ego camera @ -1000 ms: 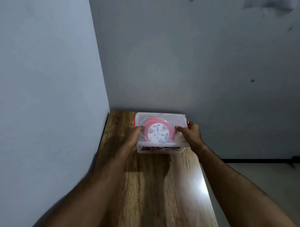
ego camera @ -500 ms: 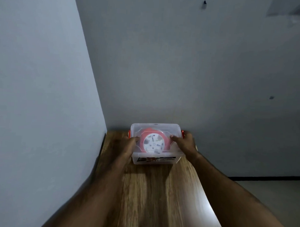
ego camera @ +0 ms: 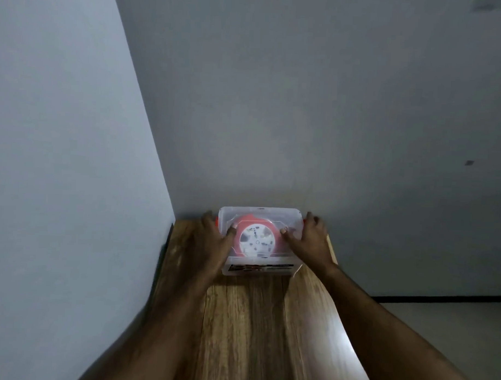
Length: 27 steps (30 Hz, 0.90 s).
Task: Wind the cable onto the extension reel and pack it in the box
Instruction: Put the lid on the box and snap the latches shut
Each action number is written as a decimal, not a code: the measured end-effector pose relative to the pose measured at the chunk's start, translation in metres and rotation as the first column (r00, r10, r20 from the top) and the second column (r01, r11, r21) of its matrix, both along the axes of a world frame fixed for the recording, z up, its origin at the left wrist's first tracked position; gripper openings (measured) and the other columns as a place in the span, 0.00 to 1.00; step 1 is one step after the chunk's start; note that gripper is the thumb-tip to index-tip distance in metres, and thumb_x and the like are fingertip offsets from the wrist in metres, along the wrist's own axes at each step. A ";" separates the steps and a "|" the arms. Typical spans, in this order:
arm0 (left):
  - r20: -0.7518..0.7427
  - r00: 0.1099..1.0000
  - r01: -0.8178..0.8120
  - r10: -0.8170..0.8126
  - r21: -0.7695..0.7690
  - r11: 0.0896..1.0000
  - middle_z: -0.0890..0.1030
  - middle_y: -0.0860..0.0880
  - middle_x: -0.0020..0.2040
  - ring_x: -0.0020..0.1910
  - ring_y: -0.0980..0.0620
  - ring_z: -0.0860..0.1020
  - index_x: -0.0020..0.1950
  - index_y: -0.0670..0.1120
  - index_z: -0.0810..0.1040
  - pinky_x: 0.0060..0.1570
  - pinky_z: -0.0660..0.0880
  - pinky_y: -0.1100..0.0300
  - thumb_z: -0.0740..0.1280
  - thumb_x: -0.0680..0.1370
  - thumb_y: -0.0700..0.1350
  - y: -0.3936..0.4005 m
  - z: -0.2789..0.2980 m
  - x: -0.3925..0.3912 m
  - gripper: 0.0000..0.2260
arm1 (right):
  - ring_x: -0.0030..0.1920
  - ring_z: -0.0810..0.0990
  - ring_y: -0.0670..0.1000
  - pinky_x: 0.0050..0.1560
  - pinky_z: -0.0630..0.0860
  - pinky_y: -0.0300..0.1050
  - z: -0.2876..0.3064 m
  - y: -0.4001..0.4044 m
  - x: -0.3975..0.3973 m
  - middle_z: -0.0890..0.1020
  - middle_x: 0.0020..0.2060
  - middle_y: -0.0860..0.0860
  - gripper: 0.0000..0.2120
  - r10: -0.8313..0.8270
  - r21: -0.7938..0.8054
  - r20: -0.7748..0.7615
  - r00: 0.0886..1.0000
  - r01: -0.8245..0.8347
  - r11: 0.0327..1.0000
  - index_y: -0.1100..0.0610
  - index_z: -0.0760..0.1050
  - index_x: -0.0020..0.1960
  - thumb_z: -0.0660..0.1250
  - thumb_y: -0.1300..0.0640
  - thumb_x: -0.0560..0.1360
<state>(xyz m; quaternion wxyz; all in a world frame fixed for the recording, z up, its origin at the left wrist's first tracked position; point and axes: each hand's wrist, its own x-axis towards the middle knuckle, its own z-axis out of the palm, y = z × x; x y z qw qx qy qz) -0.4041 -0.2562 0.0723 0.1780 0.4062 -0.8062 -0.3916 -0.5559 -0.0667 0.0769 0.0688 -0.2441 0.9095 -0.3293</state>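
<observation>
Box (ego camera: 258, 268) pushed back to wall (ego camera: 303, 120); left hand (ego camera: 213, 239), right hand (ego camera: 310, 243) grip its sides; reel (ego camera: 256, 241) inside.

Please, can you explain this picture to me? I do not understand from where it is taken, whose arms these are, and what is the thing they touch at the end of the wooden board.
There is no machine here. A person wears a camera on the head, so it looks forward and down along that person's own two arms. There is only this one view.

The wooden table runs into the corner of two plain walls. At its far end stands a clear plastic box with its lid on. Through the lid you see a red cable reel with a white round face lying inside.

The left hand and the right hand grip the box at its two sides, thumbs resting on the lid. Nothing else lies on the table.
</observation>
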 end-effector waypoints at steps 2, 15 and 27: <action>0.077 0.981 0.195 -0.179 -0.441 0.876 0.73 0.47 0.70 0.64 0.48 0.74 0.73 0.48 0.66 0.62 0.76 0.54 0.70 0.72 0.68 0.006 0.004 0.010 0.37 | 0.79 0.55 0.61 0.77 0.61 0.60 0.003 0.005 0.009 0.56 0.80 0.59 0.48 0.205 0.150 -0.203 0.958 -0.176 0.973 0.58 0.52 0.81 0.62 0.28 0.74; 0.576 0.689 0.675 -0.440 -0.289 0.678 0.31 0.44 0.80 0.82 0.42 0.37 0.78 0.45 0.30 0.80 0.39 0.47 0.53 0.83 0.61 0.036 -0.002 0.011 0.39 | 0.77 0.63 0.67 0.72 0.67 0.69 -0.038 0.007 0.031 0.63 0.77 0.67 0.43 0.588 0.562 -0.381 0.714 -0.327 0.760 0.64 0.57 0.80 0.59 0.34 0.78; 0.580 0.675 0.680 -0.455 -0.251 0.689 0.38 0.41 0.82 0.83 0.43 0.41 0.81 0.40 0.37 0.81 0.40 0.49 0.47 0.80 0.64 0.042 0.016 0.010 0.40 | 0.73 0.71 0.66 0.71 0.68 0.65 -0.034 -0.001 0.025 0.71 0.73 0.65 0.47 0.562 0.583 -0.370 0.740 -0.286 0.761 0.63 0.67 0.76 0.72 0.32 0.71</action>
